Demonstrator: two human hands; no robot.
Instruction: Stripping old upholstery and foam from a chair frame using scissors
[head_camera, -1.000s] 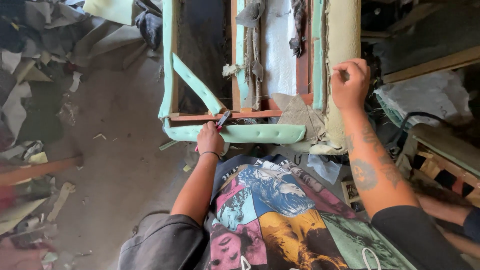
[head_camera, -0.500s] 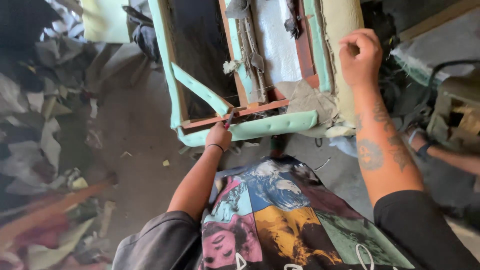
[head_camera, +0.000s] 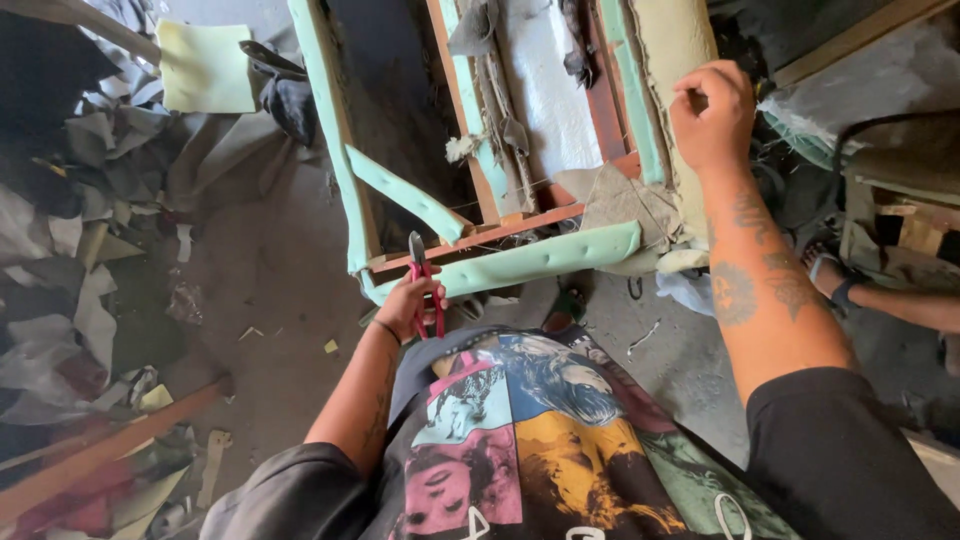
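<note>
The left hand (head_camera: 408, 305) has drawn back slightly from the wooden frame (head_camera: 500, 232), its grip closed around red-handled pliers (head_camera: 424, 282) whose tip sits just below the green foam padding (head_camera: 530, 260). Above, the right hand (head_camera: 712, 115) pinches the frame's beige foam edge (head_camera: 672, 60).

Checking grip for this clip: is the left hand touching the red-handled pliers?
Touching. The head view shows the left hand wrapped around the red-handled pliers.

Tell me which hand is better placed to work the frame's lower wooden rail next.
Probably left. The left hand holds red-handled pliers, tip at the wooden rail. The right hand is up gripping the foam-padded side, away from the rail.
</note>
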